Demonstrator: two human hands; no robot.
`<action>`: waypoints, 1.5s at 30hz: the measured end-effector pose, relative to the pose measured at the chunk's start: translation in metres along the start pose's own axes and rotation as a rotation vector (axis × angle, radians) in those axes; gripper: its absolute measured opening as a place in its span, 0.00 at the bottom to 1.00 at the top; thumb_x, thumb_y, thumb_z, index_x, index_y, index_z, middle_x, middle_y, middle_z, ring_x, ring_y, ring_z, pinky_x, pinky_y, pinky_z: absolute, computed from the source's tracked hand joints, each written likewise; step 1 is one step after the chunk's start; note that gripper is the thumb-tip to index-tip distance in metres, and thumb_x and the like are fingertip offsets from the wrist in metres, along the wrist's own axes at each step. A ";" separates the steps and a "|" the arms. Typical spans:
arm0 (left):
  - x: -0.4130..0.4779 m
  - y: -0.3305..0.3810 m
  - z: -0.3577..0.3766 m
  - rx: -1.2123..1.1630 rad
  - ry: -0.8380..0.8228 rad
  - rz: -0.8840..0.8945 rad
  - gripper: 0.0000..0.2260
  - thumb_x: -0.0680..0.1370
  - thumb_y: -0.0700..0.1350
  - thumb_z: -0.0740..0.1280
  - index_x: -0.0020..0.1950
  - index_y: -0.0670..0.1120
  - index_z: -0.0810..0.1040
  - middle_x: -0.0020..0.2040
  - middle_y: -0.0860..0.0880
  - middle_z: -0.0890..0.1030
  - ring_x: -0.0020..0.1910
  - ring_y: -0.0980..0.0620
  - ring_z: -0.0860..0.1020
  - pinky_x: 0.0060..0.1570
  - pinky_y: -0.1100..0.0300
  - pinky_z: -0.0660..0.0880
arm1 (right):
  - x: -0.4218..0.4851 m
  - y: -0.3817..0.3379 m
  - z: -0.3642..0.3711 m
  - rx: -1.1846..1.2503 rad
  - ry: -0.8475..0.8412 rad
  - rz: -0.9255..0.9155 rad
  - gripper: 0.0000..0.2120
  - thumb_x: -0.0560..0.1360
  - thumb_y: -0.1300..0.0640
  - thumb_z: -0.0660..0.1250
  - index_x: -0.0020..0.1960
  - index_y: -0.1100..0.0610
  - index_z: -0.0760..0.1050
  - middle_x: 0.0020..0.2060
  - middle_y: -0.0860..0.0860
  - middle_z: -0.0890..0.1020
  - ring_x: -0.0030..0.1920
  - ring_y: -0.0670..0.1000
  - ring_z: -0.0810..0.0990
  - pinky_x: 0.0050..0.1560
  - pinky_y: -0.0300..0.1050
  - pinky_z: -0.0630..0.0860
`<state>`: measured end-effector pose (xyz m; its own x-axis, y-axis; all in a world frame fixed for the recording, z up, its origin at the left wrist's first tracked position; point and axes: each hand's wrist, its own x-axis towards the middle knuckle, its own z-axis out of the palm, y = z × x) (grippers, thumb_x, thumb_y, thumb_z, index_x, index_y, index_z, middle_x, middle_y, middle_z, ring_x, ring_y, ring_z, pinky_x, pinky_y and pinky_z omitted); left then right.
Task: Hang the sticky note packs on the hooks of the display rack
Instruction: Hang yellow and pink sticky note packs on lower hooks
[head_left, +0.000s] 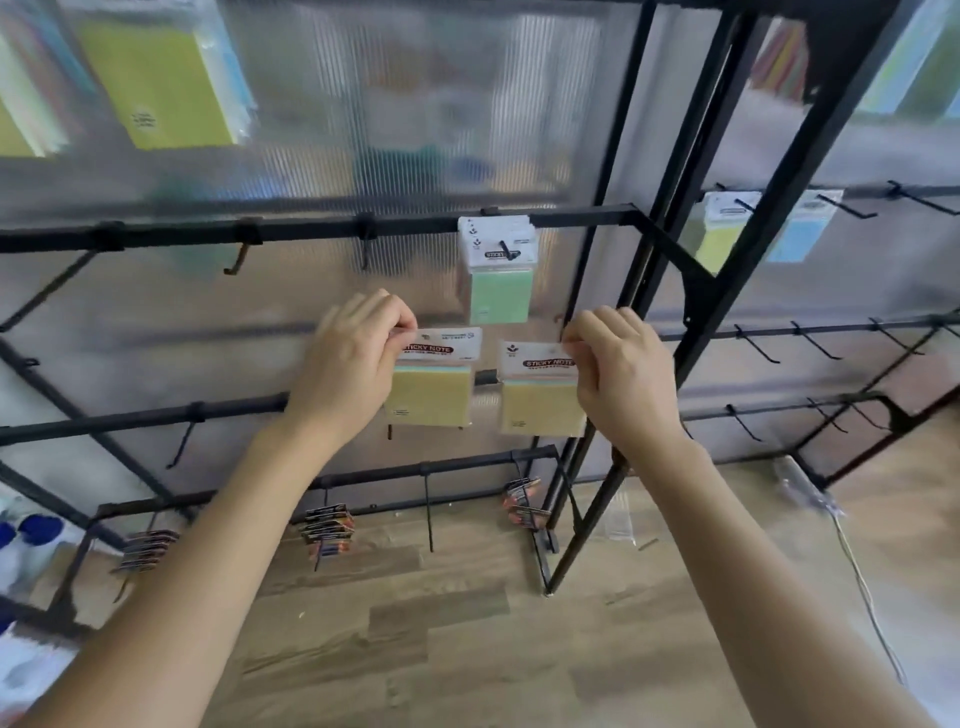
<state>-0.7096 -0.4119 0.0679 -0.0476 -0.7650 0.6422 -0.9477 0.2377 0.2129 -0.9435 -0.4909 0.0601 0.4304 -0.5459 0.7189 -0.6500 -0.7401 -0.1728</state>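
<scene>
My left hand pinches the white header of a yellow sticky note pack. A second yellow sticky note pack hangs from my right hand, pinched at the top right corner of its header. Both packs are held side by side in front of the black display rack. Above them, several green sticky note packs hang on a hook of the upper rail. Bare hooks stick out along that rail to the left.
A black upright post of the rack stands just right of my right hand. Small dark packs hang on the low rail. More bare hooks and pastel packs fill the right section. Wood floor lies below, with a white cable.
</scene>
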 end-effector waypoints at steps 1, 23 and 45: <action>0.001 0.012 0.008 0.014 -0.013 -0.001 0.10 0.77 0.44 0.55 0.42 0.41 0.72 0.39 0.46 0.75 0.39 0.48 0.72 0.40 0.57 0.63 | -0.006 0.011 -0.006 -0.002 -0.006 0.001 0.11 0.74 0.61 0.53 0.39 0.61 0.72 0.34 0.54 0.75 0.34 0.56 0.71 0.34 0.42 0.63; 0.048 0.204 0.168 -0.042 -0.074 0.008 0.09 0.76 0.42 0.57 0.42 0.39 0.72 0.38 0.45 0.74 0.38 0.53 0.67 0.39 0.65 0.53 | -0.102 0.229 -0.086 -0.036 -0.050 0.154 0.07 0.69 0.64 0.55 0.39 0.60 0.71 0.34 0.53 0.74 0.36 0.58 0.71 0.36 0.44 0.62; 0.183 0.263 0.335 -0.102 -0.030 -0.027 0.08 0.77 0.40 0.56 0.43 0.39 0.72 0.40 0.44 0.75 0.42 0.53 0.68 0.46 0.62 0.63 | -0.029 0.443 -0.043 0.009 -0.029 0.151 0.08 0.72 0.61 0.55 0.39 0.61 0.71 0.35 0.55 0.75 0.38 0.56 0.69 0.36 0.49 0.65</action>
<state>-1.0728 -0.6896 -0.0051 -0.0337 -0.7894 0.6129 -0.9120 0.2751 0.3042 -1.2709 -0.7859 -0.0086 0.3460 -0.6622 0.6647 -0.7033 -0.6519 -0.2834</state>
